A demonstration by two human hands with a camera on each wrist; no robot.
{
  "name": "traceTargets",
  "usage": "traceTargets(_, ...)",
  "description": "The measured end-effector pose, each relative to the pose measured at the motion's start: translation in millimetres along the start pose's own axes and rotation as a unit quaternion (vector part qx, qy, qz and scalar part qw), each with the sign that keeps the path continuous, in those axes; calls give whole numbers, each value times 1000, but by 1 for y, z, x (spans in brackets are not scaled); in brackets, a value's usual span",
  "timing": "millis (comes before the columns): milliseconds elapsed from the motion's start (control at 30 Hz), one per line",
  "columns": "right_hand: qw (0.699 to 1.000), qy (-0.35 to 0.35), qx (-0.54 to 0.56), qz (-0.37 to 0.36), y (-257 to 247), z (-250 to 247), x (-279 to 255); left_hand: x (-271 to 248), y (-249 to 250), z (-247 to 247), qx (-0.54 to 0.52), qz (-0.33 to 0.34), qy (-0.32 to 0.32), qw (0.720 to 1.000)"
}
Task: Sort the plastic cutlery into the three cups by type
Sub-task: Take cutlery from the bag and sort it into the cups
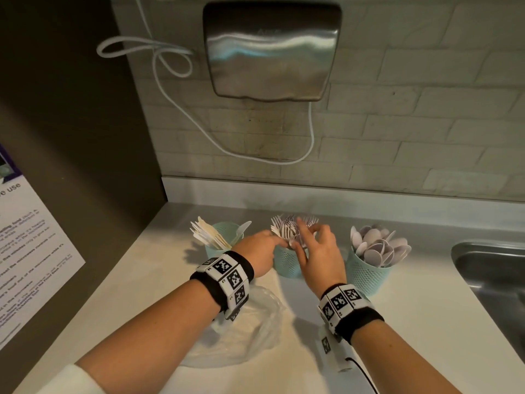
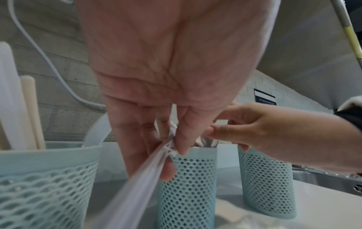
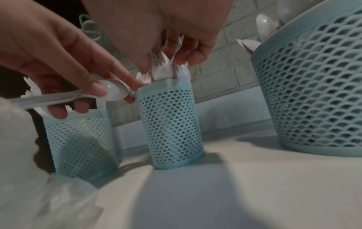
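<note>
Three teal mesh cups stand in a row: the left cup [image 1: 220, 231] holds knives, the middle cup [image 1: 287, 263] forks [image 1: 279, 227], the right cup [image 1: 368, 273] spoons [image 1: 377, 247]. My left hand [image 1: 277, 240] pinches a white plastic spoon [image 3: 115, 93] at the middle cup's rim [image 3: 162, 86], its handle [image 2: 133, 193] pointing back toward my wrist. My right hand [image 1: 301, 237] reaches over the same cup, its fingers [image 3: 188, 57] curled round the fork heads [image 3: 166, 69]. The cup's inside is hidden by both hands.
A crumpled clear plastic bag [image 1: 247, 334] lies on the white counter under my left wrist. A steel sink [image 1: 494, 280] is set in at the right. A hand dryer [image 1: 270, 49] and its cord hang on the tiled wall behind.
</note>
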State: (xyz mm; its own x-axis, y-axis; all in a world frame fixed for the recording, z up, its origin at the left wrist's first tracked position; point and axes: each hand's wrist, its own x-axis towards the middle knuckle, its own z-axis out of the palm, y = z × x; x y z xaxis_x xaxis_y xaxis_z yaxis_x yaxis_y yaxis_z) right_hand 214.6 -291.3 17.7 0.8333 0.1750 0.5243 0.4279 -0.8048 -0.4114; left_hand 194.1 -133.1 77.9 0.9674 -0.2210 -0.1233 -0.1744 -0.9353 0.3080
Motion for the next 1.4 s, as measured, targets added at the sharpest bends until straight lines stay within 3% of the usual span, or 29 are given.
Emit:
traceTargets(100, 1000, 9, -5, 22, -3, -9, -2, -5, 3, -7, 3, -1, 40, 999)
traceTargets(167, 995, -4, 90, 49, -8, -21, -3, -8, 12, -18, -35, 21, 102, 994)
traceTargets(233, 963, -54, 247, 96, -13, -34, -3, -9, 29, -28, -124, 78, 166, 975)
traceTargets(300, 904, -67, 404, 124, -18, -44, -3, -8, 50, -34, -208, 125, 202, 949)
traceTargets(333, 884, -51, 447, 128, -17, -50, -3, -7, 61, -34, -237, 134, 211, 939)
traceTargets(400, 878, -22, 461, 127, -10, -61, 0, -1, 79, -31, -291, 150, 211, 921)
traceTargets(500, 908, 17, 393, 145, 15, -73, 0, 14, 97, -17, -392, 162, 187, 886)
traceTargets(567, 924, 58, 336, 175, 35, -81, -3, 25, 107, -4, -411, 128, 174, 886)
traceTargets(633, 918, 89, 327, 204, 50, -92, -7, 35, 112, 12, -332, 103, 145, 926)
traceTargets(700, 916, 107, 325, 211, 58, -103, -10, 44, 114, 29, -174, 109, 89, 975)
traceTargets(767, 923, 134, 301, 197, 61, -110, -12, 51, 115, 44, -59, 123, 50, 989)
traceTargets(833, 934, 155, 272, 174, 63, -112, -11, 55, 116, 54, -17, 137, 52, 989)
traceTargets(967, 952, 133, 213, 177, 67, -104, -14, 60, 115, 60, -20, 148, 90, 985)
traceTargets(1067, 981, 129, -46, 141, 78, -93, -24, 63, 116, 63, -23, 138, 109, 984)
traceTargets(1200, 959, 65, -248, 121, 89, -85, -46, 62, 115, 66, -30, 126, 122, 984)
traceTargets(1300, 948, 46, -298, 106, 94, -85, -55, 59, 116, 67, -44, 124, 130, 983)
traceTargets(1400, 951, 39, -276, 131, 84, -88, -54, 49, 115, 63, -66, 125, 109, 984)
